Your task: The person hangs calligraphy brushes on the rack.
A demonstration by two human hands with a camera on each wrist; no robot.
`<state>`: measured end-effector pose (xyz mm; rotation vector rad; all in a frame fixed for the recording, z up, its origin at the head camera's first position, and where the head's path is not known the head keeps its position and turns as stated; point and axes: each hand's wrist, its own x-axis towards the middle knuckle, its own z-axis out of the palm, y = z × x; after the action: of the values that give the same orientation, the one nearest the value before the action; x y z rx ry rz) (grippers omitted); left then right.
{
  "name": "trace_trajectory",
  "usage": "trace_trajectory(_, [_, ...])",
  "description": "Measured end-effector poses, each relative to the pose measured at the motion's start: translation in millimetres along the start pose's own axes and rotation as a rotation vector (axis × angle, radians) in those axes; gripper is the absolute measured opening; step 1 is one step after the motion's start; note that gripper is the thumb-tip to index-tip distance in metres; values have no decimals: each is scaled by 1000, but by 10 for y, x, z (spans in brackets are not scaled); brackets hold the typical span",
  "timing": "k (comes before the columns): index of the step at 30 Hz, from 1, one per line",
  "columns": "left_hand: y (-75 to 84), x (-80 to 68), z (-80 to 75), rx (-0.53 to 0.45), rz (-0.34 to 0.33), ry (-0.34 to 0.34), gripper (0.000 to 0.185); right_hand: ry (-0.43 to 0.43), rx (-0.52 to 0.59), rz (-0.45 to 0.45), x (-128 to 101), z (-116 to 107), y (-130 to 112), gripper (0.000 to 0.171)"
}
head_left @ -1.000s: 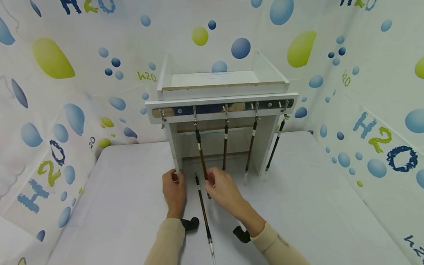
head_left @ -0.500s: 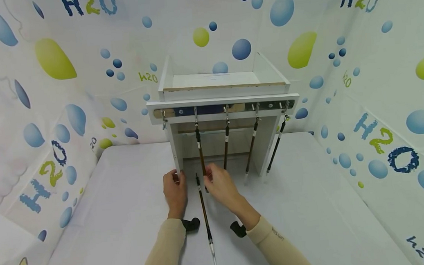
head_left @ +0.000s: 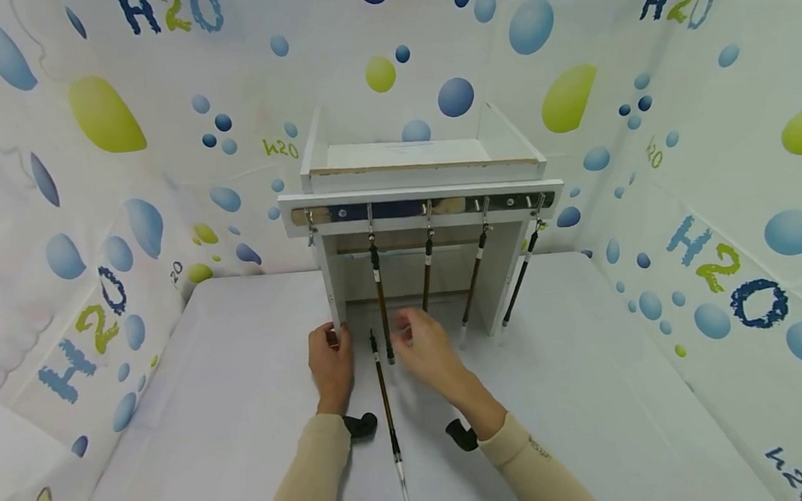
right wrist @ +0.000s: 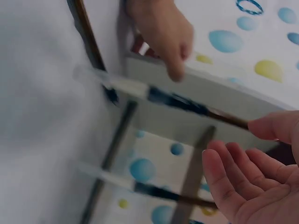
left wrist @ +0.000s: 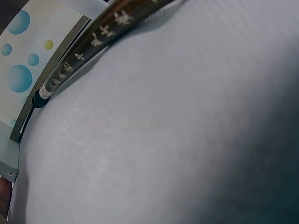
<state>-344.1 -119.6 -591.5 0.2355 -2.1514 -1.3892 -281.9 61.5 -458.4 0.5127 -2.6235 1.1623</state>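
My left hand [head_left: 331,372] grips the lower front edge of the left side panel [head_left: 332,286] of a white wooden stand. In the right wrist view its thumb lies on the panel's inner face. My right hand [head_left: 429,353] is just right of the leftmost hanging calligraphy brush [head_left: 380,291]. In the right wrist view, its fingers are spread and its thumb lies right at that brush's handle. Another calligraphy brush [head_left: 387,407] with a clear cap lies on the table between my forearms. Its handle [left wrist: 98,42] bears light written characters in the left wrist view.
A metal rail [head_left: 398,209] with hooks runs across the stand's front. Further calligraphy brushes hang there: one in the middle [head_left: 427,272], one to its right [head_left: 474,280] and one at the far right [head_left: 520,277]. An open white tray [head_left: 431,175] tops the stand.
My right hand has loosened its pinch on the leftmost hanging brush and moved slightly right, its fingers now apart from it. The left hand has stayed on the panel.
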Motion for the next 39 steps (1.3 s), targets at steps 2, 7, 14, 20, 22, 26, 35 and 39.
trace_trajectory(2, [-7, 1, -1, 1, -1, -2, 33, 41, -20, -34, 14, -101, -19, 30])
trace_trajectory(7, [-1, 21, -13, -6, 2, -2, 31, 134, -70, -132, 105, -438, -134, 26])
trace_trajectory(14, [-17, 24, 5, 2, 4, -1, 31, 257, -65, -286, 258, -980, -339, 24])
trace_trajectory(20, [-11, 25, -11, -4, -1, -3, 31, 372, -107, -302, 399, -1449, -390, 25])
trace_trajectory(22, [-19, 26, -9, -2, 2, -1, 30, 422, -118, -281, 437, -1591, -379, 26])
trace_trajectory(26, [-43, 21, -3, 7, 2, 0, 31, 550, -137, -230, 497, -1810, -283, 25])
trace_trajectory(35, [-55, 0, -1, 6, 16, -8, 30, 745, -268, -142, 585, -1999, 10, 28])
trace_trajectory(39, [-36, 4, 2, -3, 13, -10, 30, 756, -300, -138, 628, -2016, 76, 29])
